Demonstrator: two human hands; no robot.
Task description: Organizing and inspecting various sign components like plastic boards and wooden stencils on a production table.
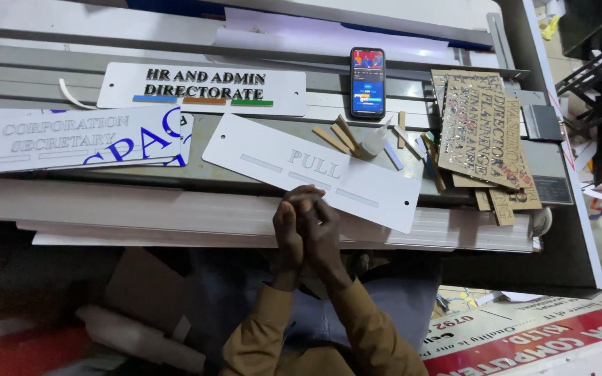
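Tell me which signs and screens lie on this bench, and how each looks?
Nearest white sign plate: tilted rectangle, pale raised letters, just above the clasped hands.
Upper sign plate: white, black letters, blue, orange and green bars.
Left sign plate: white, blue scribbles.
Phone: upright, lit screen.
Brown letter sheets: stacked right.

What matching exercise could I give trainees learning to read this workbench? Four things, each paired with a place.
Things:
1. phone
2. white door plate
3. cut-out letter sheets
4. clasped hands

Places:
A. stacked at the bench's right end
B. at the bench's near edge, over the plate's lower edge
C. upright at the back, screen lit
D. slanted across the middle of the bench

Pairs: 1-C, 2-D, 3-A, 4-B
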